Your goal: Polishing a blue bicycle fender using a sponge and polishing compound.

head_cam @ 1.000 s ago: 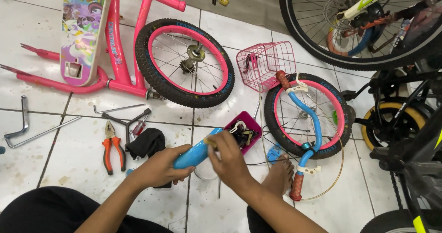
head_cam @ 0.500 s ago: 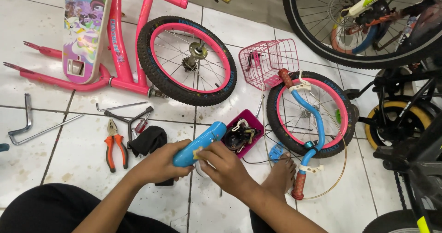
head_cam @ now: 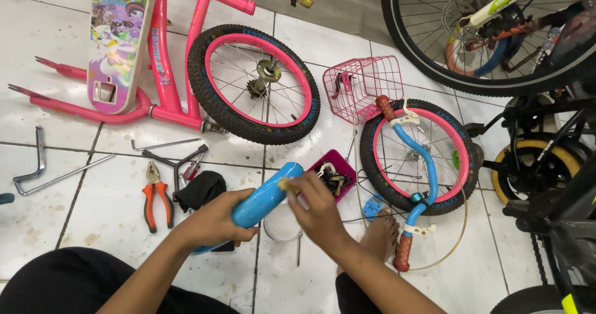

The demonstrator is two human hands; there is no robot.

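Note:
My left hand (head_cam: 214,222) grips a glossy blue curved bicycle part (head_cam: 266,195), which points up and to the right. At its upper end, my right hand (head_cam: 313,207) pinches a small yellowish piece (head_cam: 284,184) against the part. Below the hands stands a small white round tub (head_cam: 280,226). A magenta tray (head_cam: 333,175) of small metal parts lies just beyond my right hand. My bare foot (head_cam: 380,234) rests on the tiles to the right.
A pink bicycle frame (head_cam: 160,72) with its wheel (head_cam: 253,83) lies at the back. A second pink-rimmed wheel (head_cam: 415,155) carries blue handlebars (head_cam: 417,165). A pink wire basket (head_cam: 366,85), orange pliers (head_cam: 155,201), a black cloth (head_cam: 200,188) and wrenches (head_cam: 38,165) lie around. Larger bicycles stand right.
My hands have moved slightly right and up with the blue part. The right hand has shifted to the part's upper end.

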